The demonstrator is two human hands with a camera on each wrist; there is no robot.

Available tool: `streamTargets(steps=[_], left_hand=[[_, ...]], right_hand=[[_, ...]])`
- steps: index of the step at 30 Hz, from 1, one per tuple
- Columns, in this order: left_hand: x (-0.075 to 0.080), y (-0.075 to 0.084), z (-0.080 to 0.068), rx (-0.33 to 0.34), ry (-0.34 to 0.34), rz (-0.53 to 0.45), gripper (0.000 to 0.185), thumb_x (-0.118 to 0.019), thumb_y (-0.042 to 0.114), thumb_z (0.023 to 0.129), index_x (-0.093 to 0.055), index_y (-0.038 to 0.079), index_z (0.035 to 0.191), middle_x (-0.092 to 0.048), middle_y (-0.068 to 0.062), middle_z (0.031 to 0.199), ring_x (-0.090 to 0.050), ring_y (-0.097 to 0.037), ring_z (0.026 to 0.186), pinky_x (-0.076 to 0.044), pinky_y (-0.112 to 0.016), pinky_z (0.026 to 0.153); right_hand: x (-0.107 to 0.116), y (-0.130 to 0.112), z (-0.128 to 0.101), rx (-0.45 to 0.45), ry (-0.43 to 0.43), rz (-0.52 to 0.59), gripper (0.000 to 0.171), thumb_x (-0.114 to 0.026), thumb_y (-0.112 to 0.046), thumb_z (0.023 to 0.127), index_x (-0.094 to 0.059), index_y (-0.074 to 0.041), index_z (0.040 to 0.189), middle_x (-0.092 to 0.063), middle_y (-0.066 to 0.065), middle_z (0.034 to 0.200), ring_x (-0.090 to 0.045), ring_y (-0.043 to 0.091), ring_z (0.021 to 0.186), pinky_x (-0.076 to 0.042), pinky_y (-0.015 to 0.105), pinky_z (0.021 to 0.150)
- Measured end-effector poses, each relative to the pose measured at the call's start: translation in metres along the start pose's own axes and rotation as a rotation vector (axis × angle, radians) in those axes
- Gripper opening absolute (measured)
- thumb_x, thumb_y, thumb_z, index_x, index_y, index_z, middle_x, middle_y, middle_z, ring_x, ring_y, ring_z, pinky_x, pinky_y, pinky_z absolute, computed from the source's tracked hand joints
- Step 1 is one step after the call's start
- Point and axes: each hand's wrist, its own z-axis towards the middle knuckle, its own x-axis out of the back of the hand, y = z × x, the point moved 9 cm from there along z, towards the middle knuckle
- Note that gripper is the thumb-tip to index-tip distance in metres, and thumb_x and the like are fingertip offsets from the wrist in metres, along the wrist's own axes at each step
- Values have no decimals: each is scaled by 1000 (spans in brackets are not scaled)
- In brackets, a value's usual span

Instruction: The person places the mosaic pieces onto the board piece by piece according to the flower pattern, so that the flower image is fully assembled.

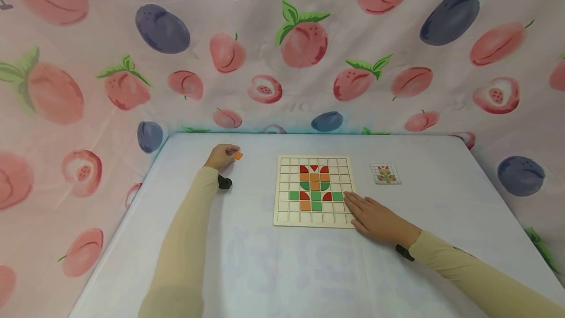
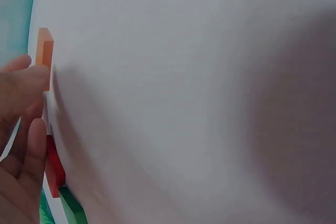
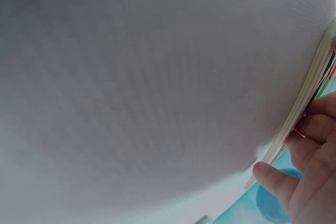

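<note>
My left hand is at the far left of the table and pinches an orange tile between thumb and fingers. In the left wrist view the orange tile stands on edge, while a red piece and a green piece show below the fingers. The head view hides those two behind the hand. A wooden grid board lies in the middle, bearing a pattern of red, orange and green tiles. Fingers extended, my right hand rests on the board's right edge, its thumb lower along the side.
To the right of the board lies a small pattern card with a similar coloured figure. A fruit-printed cloth hangs behind the table and around its sides. Dark wrist cameras sit beneath both forearms.
</note>
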Motion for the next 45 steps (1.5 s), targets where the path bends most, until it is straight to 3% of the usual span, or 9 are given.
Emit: streamTargets(steps=[10, 17, 24, 38, 45], left_hand=[[-6, 1, 1, -47, 47, 78, 31, -59, -5, 85, -64, -2, 116, -61, -23, 114, -57, -33, 105, -47, -42, 94], [-8, 7, -9, -80, 47, 86, 26, -65, 2, 85, -66, -3, 111, -63, -21, 109, -58, -30, 98, -48, -40, 90], [-14, 10, -21, -80, 24, 93, 27, -68, 7, 84, -67, -1, 110, -62, -18, 105, -56, -27, 97, -47, -39, 89], [-13, 13, -25, -117, 41, 114, 26, -69, 8, 84, -66, -2, 108, -63, -19, 103, -58, -28, 94, -49, -39, 87], [-13, 15, -27, -129, 46, 68, 27, -69, 10, 85, -66, -1, 109, -67, -18, 105, -63, -27, 95, -51, -37, 87]], right_hand=[[-2, 2, 1, 2, 16, 10, 59, -48, -31, 96, -34, 1, 144, -34, 16, 150, -35, 31, 138, -38, 51, 104], [-2, 2, 2, -9, -8, 23, 59, -47, -31, 97, -32, 1, 144, -32, 16, 151, -33, 31, 139, -37, 52, 105], [2, 0, 1, -12, -12, 24, 59, -47, -31, 97, -33, 1, 144, -33, 17, 151, -33, 31, 139, -37, 52, 105], [4, 0, 1, -8, 0, 39, 58, -49, -30, 96, -34, 1, 143, -34, 17, 150, -35, 31, 138, -37, 52, 105], [5, -1, 0, 3, 9, 31, 59, -49, -30, 96, -34, 2, 143, -35, 18, 149, -36, 31, 137, -38, 52, 104]])
